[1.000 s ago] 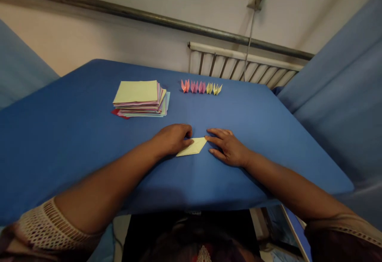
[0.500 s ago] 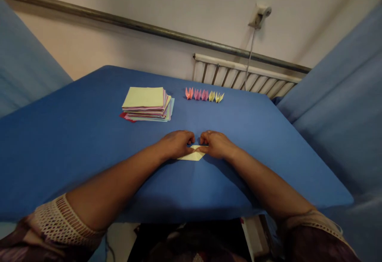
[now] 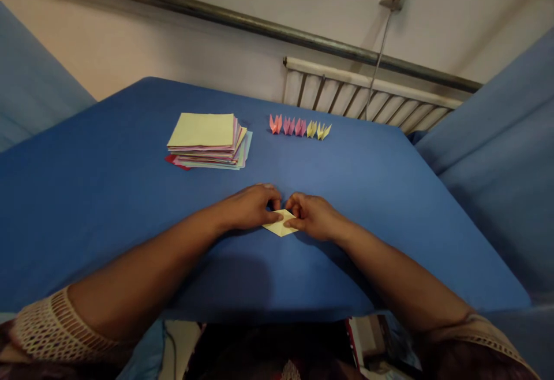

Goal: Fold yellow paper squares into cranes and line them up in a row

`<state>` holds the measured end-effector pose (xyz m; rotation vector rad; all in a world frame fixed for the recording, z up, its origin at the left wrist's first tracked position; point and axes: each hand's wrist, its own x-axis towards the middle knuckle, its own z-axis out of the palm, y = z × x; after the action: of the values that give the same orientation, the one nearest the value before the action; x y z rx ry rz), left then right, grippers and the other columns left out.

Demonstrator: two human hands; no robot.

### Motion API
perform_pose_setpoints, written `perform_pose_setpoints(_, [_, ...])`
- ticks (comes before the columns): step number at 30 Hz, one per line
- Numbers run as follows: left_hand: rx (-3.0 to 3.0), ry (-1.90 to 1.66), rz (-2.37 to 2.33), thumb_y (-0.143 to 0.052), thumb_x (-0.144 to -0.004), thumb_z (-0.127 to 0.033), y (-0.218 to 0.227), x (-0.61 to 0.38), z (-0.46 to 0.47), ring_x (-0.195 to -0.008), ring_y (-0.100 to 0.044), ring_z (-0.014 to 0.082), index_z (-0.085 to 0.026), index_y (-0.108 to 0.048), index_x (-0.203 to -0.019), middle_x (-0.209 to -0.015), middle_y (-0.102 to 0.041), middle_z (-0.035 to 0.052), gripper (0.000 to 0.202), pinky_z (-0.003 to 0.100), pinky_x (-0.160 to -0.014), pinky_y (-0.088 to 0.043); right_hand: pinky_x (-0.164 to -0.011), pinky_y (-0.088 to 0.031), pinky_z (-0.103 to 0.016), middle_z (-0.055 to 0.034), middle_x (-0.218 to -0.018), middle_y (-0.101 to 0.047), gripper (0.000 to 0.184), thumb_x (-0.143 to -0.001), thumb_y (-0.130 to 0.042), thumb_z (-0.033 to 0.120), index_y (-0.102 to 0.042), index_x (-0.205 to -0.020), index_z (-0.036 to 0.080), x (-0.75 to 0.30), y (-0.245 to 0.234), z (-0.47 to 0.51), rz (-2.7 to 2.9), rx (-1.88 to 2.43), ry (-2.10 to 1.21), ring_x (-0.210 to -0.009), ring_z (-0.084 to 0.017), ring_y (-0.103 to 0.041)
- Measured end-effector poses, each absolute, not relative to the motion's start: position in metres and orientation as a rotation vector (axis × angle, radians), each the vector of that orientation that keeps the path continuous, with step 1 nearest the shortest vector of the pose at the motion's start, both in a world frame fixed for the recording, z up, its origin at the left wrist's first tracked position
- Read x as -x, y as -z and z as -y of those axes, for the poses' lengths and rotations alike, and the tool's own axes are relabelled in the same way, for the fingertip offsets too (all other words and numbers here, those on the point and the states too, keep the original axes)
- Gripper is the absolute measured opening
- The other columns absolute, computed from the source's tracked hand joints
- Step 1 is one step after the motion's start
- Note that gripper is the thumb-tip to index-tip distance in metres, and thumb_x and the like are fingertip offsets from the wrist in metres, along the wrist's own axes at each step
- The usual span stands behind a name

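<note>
A folded pale yellow sheet of paper (image 3: 279,228) lies near the front of the blue-covered table (image 3: 346,172), showing a diamond-like outline with a crease down its middle. My left hand (image 3: 255,207) grips its left side, the thumb lying on top and the fingers curled behind. On the right side my right hand (image 3: 314,215) pinches the same paper, its thumb pressed across the lower right face. Both hands cover the paper's outer corners, and the fingertips nearly meet at its far edge.
A tall stack of coloured paper sheets (image 3: 201,131), yellow on top, stands at the back left. Several folded paper cranes (image 3: 300,127) in orange, pink and yellow form a row at the back. Behind are a radiator (image 3: 337,88) and a metal rail (image 3: 259,25); blue curtains (image 3: 506,137) hang at the sides.
The paper has gone from a long slanted strip to a smaller diamond shape between my hands. My right thumb has shifted lower on it. The whole view has tilted slightly.
</note>
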<state>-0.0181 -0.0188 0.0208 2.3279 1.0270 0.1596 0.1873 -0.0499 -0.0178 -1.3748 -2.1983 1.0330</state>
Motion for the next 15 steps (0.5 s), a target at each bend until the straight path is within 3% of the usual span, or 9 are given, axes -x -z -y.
perform_pose_setpoints(2, [-2.214,-0.17,-1.008,-0.059,-0.08,-0.043,-0.023,0.018,0.018,-0.079,-0.059,0.0167,-0.018,-0.069,-0.093,-0.091,-0.068,0.0032,0.03,0.025,-0.068,-0.042,-0.055,-0.035,-0.023,0.0065,-0.066,-0.054,0.015,-0.078,-0.07,0.029,-0.058,-0.08,0.021,-0.189,0.028,0.045,2.074,1.308,-1.158,-0.057,-0.009,-0.046])
perform_pose_setpoints(4, [-2.093,-0.177,-1.02,-0.059,-0.08,-0.049,-0.023,0.018,0.018,-0.072,-0.057,0.0158,-0.018,-0.069,-0.093,-0.083,-0.067,0.0013,0.036,0.024,-0.062,-0.039,-0.055,-0.036,-0.022,0.0058,-0.065,-0.053,0.02,-0.076,-0.071,0.034,-0.057,-0.073,0.02,-0.19,0.033,0.039,1.91,1.238,-1.275,-0.058,-0.009,-0.046])
perform_pose_setpoints(9, [-1.884,-0.312,-1.095,-0.06,-0.079,-0.049,-0.014,0.015,0.016,-0.062,-0.049,0.0131,-0.017,-0.064,-0.08,-0.069,-0.057,-0.0025,0.032,0.023,-0.055,-0.034,-0.055,-0.039,-0.024,0.0051,-0.062,-0.054,0.034,-0.071,-0.071,0.052,-0.057,-0.071,0.02,-0.187,0.025,0.029,1.551,1.158,-1.507,-0.056,-0.009,-0.049])
perform_pose_setpoints(15, [-1.763,-0.407,-1.086,-0.062,-0.08,-0.048,-0.005,0.01,0.016,-0.059,-0.044,0.0109,-0.017,-0.06,-0.076,-0.065,-0.051,-0.0044,0.032,0.022,-0.053,-0.032,-0.061,-0.042,-0.026,0.0039,-0.067,-0.059,0.03,-0.069,-0.074,0.047,-0.061,-0.073,0.02,-0.182,0.02,0.028,1.487,1.149,-1.405,-0.061,-0.01,-0.052])
